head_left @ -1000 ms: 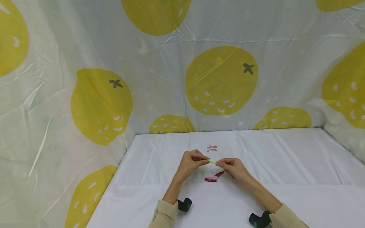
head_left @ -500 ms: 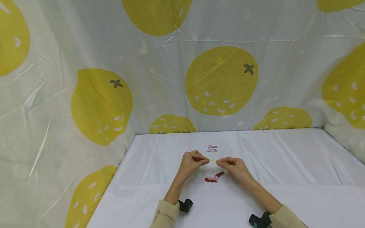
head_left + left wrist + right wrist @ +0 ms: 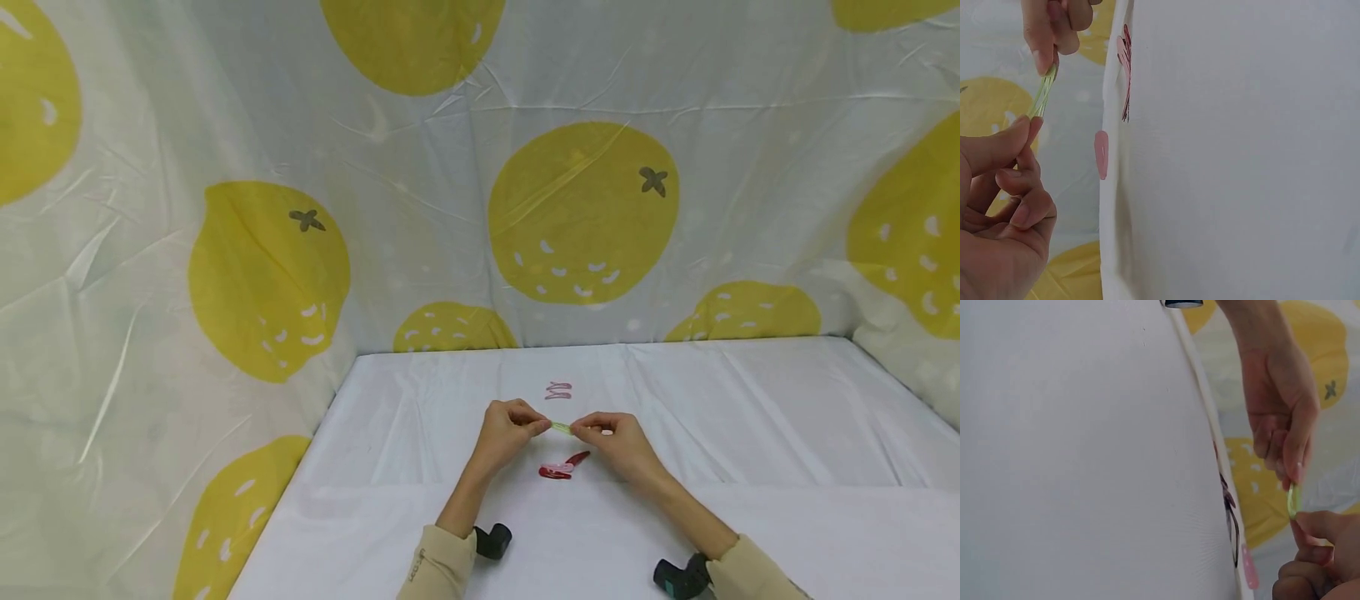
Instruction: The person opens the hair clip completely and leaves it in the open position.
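A light green snap hair clip is held level above the table between both hands. My left hand pinches one end between thumb and index finger, and my right hand pinches the other end the same way. The left wrist view shows the hair clip as slim strands stretching from fingertip to fingertip; its ends are hidden under the fingers. Below the hands on the cloth lie a pink hair clip and dark red hair clips, close together. Beyond the hands lie pink hair clips in a small row.
A white cloth covers the table, with folds running across it. Behind and to the left hangs a curtain printed with yellow lemons. Black wrist cameras are strapped by the beige sleeves.
The green hair clip turned from its flat side to its thin edge, and now shows more of its face again. Both hands kept their pinch and shifted only slightly.
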`<state>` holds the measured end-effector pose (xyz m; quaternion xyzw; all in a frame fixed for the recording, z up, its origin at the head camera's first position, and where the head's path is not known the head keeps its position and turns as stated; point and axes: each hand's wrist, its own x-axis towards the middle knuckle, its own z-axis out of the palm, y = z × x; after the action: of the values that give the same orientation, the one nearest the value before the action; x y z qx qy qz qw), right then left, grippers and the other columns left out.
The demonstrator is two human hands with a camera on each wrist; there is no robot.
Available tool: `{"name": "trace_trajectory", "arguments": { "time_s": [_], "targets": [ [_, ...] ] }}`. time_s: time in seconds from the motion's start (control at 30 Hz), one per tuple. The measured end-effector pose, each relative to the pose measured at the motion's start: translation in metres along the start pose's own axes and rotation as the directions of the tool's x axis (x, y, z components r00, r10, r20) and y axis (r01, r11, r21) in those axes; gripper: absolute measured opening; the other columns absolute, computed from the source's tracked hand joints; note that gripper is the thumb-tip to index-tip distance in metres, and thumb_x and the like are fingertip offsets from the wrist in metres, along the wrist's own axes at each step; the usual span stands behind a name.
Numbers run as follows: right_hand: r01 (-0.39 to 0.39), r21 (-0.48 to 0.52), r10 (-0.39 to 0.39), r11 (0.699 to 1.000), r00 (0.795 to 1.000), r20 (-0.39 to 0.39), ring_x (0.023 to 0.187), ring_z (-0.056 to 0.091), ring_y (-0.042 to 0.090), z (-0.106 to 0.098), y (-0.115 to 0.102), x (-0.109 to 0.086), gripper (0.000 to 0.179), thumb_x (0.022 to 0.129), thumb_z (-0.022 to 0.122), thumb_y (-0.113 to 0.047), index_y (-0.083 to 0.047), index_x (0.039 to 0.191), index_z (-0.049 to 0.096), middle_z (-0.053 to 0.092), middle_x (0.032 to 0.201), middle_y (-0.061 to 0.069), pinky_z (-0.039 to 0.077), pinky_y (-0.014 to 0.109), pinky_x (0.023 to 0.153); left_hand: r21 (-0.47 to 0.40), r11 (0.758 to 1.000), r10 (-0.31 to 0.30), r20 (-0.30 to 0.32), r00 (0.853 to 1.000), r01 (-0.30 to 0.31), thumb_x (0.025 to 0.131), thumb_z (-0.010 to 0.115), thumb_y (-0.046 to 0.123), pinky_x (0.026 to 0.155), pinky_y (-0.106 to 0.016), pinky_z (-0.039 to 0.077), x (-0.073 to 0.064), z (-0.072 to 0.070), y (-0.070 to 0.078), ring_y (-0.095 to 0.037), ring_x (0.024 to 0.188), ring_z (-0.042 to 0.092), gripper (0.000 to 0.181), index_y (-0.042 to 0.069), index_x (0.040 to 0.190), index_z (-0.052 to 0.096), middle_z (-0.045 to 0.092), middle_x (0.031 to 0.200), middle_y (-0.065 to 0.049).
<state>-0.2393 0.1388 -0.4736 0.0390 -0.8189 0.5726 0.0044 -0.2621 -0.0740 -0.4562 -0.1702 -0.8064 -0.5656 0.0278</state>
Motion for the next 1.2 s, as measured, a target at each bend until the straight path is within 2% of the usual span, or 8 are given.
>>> {"name": "trace_trajectory", "arguments": {
  "time_s": [0.07, 0.17, 0.3, 0.43, 0.73, 0.93, 1.2],
  "targets": [
    [0.015, -0.006, -0.015, 1.0, 1.0, 0.002, 0.079, 0.054, 0.008, 0.0, 0.0, 0.003, 0.015, 0.093, 0.077, -0.019, -0.006, 0.098, 0.081, 0.076, 0.092, 0.006, 0.041, 0.022, 0.067, 0.013, 1.0, -0.019, -0.013, 1.0, 0.019, 0.086, 0.082, 0.002, 0.06, -0.017, 0.042, 0.001, 0.0, 0.0, -0.008, 0.07, 0.053, 0.006, -0.003, 0.086, 0.082, 0.073, 0.085, -0.022],
    [-0.012, -0.002, 0.012, 1.0, 1.0, -0.013, 0.074, 0.05, 0.01, 0.0, -0.001, 0.009, 0.014, 0.092, 0.078, -0.02, -0.007, 0.097, 0.082, 0.071, 0.084, 0.003, 0.038, 0.022, 0.062, 0.046, 0.998, -0.034, -0.019, 0.999, 0.034, 0.086, 0.082, 0.003, 0.059, -0.018, 0.042, 0.006, 0.0, 0.0, -0.008, 0.07, 0.053, 0.007, -0.003, 0.086, 0.082, 0.074, 0.084, -0.02],
    [-0.063, 0.002, 0.063, 0.998, 0.997, -0.033, 0.073, 0.049, 0.011, -0.001, -0.001, 0.021, 0.018, 0.093, 0.078, -0.021, -0.005, 0.098, 0.081, 0.065, 0.08, 0.0, 0.038, 0.022, 0.061, 0.095, 0.993, -0.066, -0.037, 0.997, 0.069, 0.083, 0.085, 0.005, 0.059, -0.019, 0.043, 0.016, -0.001, -0.001, -0.008, 0.07, 0.053, 0.007, -0.002, 0.085, 0.082, 0.075, 0.083, -0.016],
    [-0.064, -0.008, 0.064, 0.998, 0.997, -0.038, 0.073, 0.049, 0.01, -0.004, 0.003, 0.031, 0.019, 0.093, 0.076, -0.018, -0.001, 0.101, 0.08, 0.067, 0.081, 0.0, 0.039, 0.021, 0.061, 0.11, 0.988, -0.103, -0.048, 0.993, 0.108, 0.083, 0.086, 0.007, 0.058, -0.019, 0.042, 0.025, -0.001, -0.004, -0.008, 0.07, 0.053, 0.009, 0.0, 0.085, 0.083, 0.076, 0.085, -0.013],
    [-0.066, -0.003, 0.065, 0.998, 0.997, -0.036, 0.067, 0.046, 0.006, -0.007, 0.008, 0.04, 0.02, 0.092, 0.078, -0.019, -0.002, 0.101, 0.081, 0.069, 0.072, 0.0, 0.037, 0.021, 0.06, 0.08, 0.99, -0.118, -0.014, 0.993, 0.119, 0.082, 0.086, 0.005, 0.057, -0.019, 0.041, 0.031, 0.0, -0.004, -0.007, 0.066, 0.052, 0.01, -0.003, 0.085, 0.081, 0.076, 0.084, -0.016],
    [-0.075, -0.014, 0.074, 0.997, 0.997, -0.038, 0.068, 0.046, 0.007, -0.006, 0.008, 0.042, 0.019, 0.092, 0.078, -0.019, -0.002, 0.1, 0.081, 0.068, 0.072, 0.0, 0.036, 0.022, 0.059, 0.084, 0.987, -0.136, -0.023, 0.99, 0.137, 0.084, 0.084, 0.005, 0.059, -0.019, 0.042, 0.033, 0.003, -0.007, -0.009, 0.068, 0.052, 0.01, -0.004, 0.086, 0.08, 0.074, 0.085, -0.015],
    [-0.087, -0.036, 0.085, 0.996, 0.995, -0.045, 0.066, 0.043, 0.009, -0.001, 0.01, 0.05, 0.018, 0.093, 0.074, -0.015, -0.001, 0.102, 0.081, 0.054, 0.067, -0.006, 0.033, 0.022, 0.057, 0.149, 0.981, -0.117, -0.062, 0.991, 0.125, 0.083, 0.083, 0.0, 0.058, -0.017, 0.041, 0.041, 0.008, -0.015, -0.007, 0.066, 0.051, 0.006, -0.005, 0.084, 0.08, 0.075, 0.082, -0.018]
  ]
}}
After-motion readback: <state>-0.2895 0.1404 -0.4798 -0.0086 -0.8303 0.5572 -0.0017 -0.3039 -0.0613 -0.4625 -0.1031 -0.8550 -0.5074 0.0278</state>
